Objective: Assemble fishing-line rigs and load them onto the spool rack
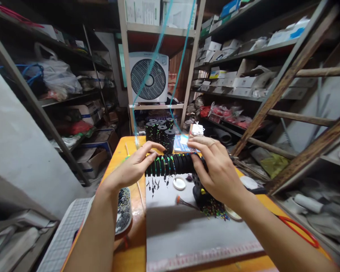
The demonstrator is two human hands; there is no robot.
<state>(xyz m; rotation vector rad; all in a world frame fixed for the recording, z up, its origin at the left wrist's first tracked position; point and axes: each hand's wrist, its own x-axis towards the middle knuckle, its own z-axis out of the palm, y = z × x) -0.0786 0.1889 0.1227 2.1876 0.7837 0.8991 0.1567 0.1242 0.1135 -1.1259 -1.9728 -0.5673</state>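
A black cylindrical roll wrapped in dark bands with green and multicoloured specks [170, 165] lies crosswise above a white sheet [170, 241] on the yellow-orange bench [130, 149]. The left hand [134, 164], fingers loosely bent, is at the roll's left end; whether it grips, I cannot tell. The right hand [215, 162] drapes over the right end, its grip equally unclear. Small multicoloured pieces [215, 210] lie below the right hand; upright black spools [162, 133] stand behind the roll.
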